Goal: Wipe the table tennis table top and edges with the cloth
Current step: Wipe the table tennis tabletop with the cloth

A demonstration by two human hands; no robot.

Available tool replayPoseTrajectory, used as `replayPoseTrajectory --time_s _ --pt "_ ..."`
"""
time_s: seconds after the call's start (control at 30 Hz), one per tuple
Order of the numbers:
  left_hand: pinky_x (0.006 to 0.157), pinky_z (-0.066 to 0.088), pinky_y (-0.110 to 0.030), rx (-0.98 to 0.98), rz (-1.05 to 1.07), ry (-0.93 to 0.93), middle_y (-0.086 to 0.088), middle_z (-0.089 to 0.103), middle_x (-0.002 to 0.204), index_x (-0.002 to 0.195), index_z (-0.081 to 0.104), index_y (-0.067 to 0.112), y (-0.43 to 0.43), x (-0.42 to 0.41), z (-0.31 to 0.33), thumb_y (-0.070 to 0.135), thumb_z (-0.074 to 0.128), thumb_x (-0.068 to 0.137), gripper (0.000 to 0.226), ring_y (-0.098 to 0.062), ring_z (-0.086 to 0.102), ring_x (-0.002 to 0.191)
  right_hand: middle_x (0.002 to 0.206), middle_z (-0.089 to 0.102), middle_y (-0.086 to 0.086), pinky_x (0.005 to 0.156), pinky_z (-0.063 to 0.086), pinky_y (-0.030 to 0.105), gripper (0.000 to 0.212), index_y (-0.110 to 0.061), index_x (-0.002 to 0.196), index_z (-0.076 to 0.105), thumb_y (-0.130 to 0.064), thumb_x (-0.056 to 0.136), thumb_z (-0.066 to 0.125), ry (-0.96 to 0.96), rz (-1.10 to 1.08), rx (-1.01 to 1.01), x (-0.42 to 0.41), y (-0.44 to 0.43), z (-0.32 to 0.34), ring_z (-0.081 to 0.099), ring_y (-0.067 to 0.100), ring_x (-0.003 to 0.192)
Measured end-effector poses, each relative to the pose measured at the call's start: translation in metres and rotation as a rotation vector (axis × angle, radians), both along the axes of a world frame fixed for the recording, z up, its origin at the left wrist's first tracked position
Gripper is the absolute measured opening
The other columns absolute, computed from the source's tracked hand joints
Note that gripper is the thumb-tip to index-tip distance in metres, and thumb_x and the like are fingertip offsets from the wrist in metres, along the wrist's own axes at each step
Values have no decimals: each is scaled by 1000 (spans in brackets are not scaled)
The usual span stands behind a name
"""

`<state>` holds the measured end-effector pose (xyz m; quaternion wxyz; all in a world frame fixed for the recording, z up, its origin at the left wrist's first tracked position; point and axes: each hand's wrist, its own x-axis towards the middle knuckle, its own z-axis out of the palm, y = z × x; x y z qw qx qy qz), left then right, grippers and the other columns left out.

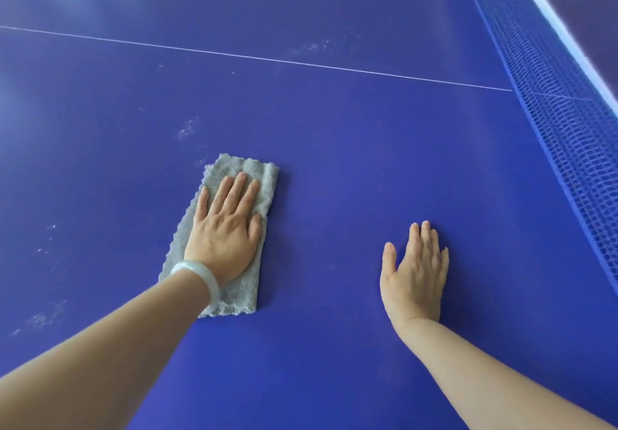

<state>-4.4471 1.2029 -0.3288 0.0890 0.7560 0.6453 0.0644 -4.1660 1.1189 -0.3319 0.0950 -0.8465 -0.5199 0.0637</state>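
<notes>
Left hand (222, 242), fingers (239, 192) flat atop cloth (240, 296)

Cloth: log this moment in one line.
left hand flat on cloth | right hand flat on table | dust smears beyond cloth

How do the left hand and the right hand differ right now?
The left hand presses flat on the grey cloth; the right hand lies flat on the bare blue table. The left wrist wears a pale bracelet; the right wrist is bare. The right hand lies nearer the net. Both have straight fingers.
</notes>
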Motion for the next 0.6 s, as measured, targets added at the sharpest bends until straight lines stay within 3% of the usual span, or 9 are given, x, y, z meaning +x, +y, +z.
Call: replayPoseTrajectory --time_s 0.13,0.2,0.3,0.4,0.5,0.6 --pt "124 -6 -41 -50 -7 -4 12 -3 165 159 6 32 -3 5 9 47 8 97 64 -8 -12 151 166 13 5 126 5 45 73 -10 157 23 -52 99 12 5 20 26 0 -5 2 8 21 154" --pt "123 -7 -41 -63 -16 15 13 -6 165 158 3 33 0 3 11 47 7 96 64 -8 -15 150 163 24 7 125 7 47 61 -10 152 35 -45 104 21 54 37 78 0 -5 4 15 24 153" --pt "124 -3 -44 -69 -25 19 12 -3 165 159 5 31 -1 3 11 46 9 97 64 -8 -13 151 157 38 9 123 10 50 56 -9 143 50 -39 97 36 154 71 160 0 -9 8 28 27 149" --pt "124 2 -46 -84 -33 14 11 1 165 159 9 30 -1 3 11 45 13 98 62 -9 -9 152 149 48 12 120 16 56 46 -3 134 57 -17 91 51 278 46 248 4 -5 15 36 25 143" --pt "124 2 -46 -80 -27 15 12 0 165 159 8 31 1 3 10 45 14 99 62 -10 -8 152 151 46 8 120 24 54 43 -3 139 51 -3 96 55 389 18 227 18 41 28 29 20 143" --pt "123 2 -45 -75 -21 30 12 0 165 159 6 31 1 0 9 44 16 99 61 -10 -7 152 160 29 13 123 17 47 49 -1 149 36 -10 102 45 357 -77 204 45 132 42 20 26 150"
